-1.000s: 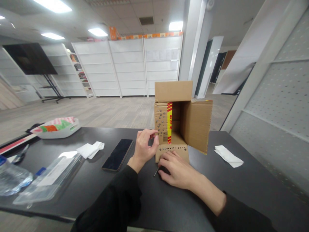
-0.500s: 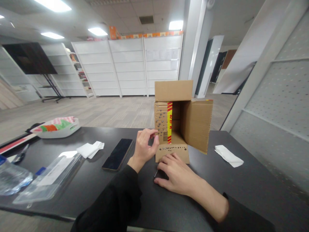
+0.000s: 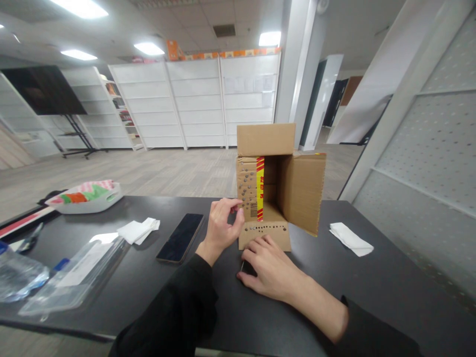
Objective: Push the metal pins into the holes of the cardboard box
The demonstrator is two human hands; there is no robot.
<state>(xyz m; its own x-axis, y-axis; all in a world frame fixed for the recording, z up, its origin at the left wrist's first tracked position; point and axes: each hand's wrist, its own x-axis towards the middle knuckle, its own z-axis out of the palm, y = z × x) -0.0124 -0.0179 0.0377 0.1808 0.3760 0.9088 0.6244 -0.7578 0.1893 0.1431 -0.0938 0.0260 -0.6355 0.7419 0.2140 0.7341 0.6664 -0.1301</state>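
Observation:
A cardboard box (image 3: 271,189) stands on the dark table with its flaps spread. Grey round studs and a row of dark holes dot its left flap (image 3: 246,186) and its bottom flap (image 3: 265,241). My left hand (image 3: 222,222) is at the lower edge of the left flap, fingers curled and thumb near the index finger; anything between them is too small to make out. In front of the bottom flap, my right hand (image 3: 270,270) rests low with bent fingers. A thin, pale sliver shows between its thumb and fingers, mostly hidden.
Left of my hands lie a phone (image 3: 180,238), folded tissues (image 3: 139,230), a clear plastic case (image 3: 76,277) and a water bottle (image 3: 20,275). A white basket (image 3: 87,204) with cloth stands at the back left. Another tissue (image 3: 350,239) lies right of the box.
Both hands keep almost the same place and pose. The sliver in my right hand shows less than before. The whole view has shifted very slightly.

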